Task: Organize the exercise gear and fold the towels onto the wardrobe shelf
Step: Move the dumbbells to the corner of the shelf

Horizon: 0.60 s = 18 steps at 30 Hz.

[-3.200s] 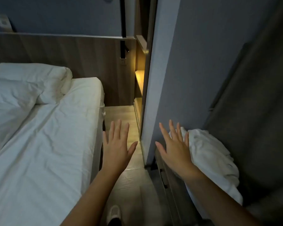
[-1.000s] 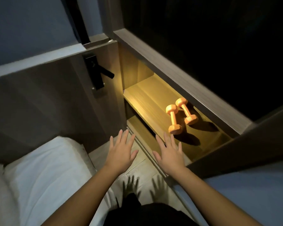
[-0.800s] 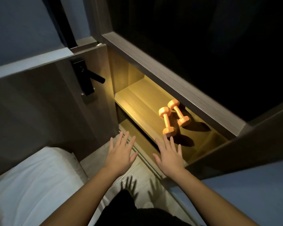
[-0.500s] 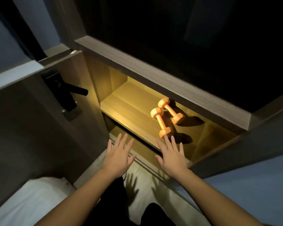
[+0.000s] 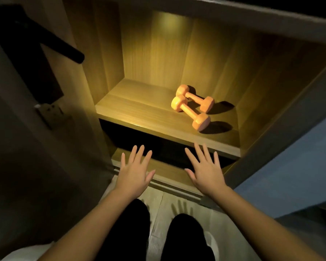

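As I reach forward, left hand (image 5: 135,175): flat, fingers spread, palm down, holding nothing, above the lower ledge (image 5: 164,171).
Right hand (image 5: 205,172): likewise spread and empty, its fingers pointing at the front edge of the wardrobe shelf (image 5: 139,113) (whether they touch it, I cannot tell).
Wardrobe shelf: lit wood, beyond both my hands.
Near dumbbell (image 5: 190,113): orange, lying on the shelf's right half.
Far dumbbell (image 5: 195,97): orange, just behind it; their left heads appear to meet, forming a V.
Black bar (image 5: 64,48): juts from the dark panel, upper left.
Wall socket (image 5: 53,113): below that bar.
My legs (image 5: 128,232): in black, between my arms, over the pale floor (image 5: 158,223).
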Each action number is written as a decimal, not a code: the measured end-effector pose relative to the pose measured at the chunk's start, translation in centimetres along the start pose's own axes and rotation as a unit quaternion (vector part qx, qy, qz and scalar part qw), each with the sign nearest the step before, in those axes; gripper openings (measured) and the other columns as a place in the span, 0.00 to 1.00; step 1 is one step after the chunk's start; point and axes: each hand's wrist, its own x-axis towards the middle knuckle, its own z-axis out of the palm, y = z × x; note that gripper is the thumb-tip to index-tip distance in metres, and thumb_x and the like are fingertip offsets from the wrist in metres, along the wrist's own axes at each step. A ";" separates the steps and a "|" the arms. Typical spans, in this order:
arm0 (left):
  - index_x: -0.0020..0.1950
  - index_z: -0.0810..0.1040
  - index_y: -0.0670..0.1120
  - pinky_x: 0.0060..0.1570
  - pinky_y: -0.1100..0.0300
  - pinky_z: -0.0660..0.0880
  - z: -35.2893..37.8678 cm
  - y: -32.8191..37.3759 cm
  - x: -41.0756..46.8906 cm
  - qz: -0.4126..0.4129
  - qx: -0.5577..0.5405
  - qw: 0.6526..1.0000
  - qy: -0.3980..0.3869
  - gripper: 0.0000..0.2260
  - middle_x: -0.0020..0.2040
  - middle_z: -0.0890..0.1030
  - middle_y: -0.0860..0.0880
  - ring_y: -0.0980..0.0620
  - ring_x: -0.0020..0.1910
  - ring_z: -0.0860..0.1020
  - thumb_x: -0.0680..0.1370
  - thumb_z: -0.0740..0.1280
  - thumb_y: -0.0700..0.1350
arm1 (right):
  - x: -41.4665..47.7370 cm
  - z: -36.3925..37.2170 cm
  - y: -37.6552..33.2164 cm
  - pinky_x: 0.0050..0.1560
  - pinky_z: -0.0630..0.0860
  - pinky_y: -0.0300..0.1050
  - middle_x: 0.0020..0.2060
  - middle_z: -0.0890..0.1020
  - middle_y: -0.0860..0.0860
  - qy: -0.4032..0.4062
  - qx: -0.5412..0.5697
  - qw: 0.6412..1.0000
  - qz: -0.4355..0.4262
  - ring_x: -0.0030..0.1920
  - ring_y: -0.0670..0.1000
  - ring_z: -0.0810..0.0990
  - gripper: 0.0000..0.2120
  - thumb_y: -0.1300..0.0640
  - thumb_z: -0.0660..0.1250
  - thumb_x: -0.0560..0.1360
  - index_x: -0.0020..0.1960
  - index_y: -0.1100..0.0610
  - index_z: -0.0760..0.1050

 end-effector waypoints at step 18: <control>0.80 0.47 0.52 0.75 0.39 0.44 -1.1 3.4 11.9 0.099 0.049 0.990 0.084 0.28 0.80 0.44 0.47 0.45 0.78 0.39 0.82 0.48 0.61 | 6.8 -2.1 6.6 0.75 0.45 0.61 0.79 0.44 0.51 0.041 0.006 0.994 0.104 0.78 0.56 0.41 0.31 0.39 0.50 0.81 0.79 0.44 0.41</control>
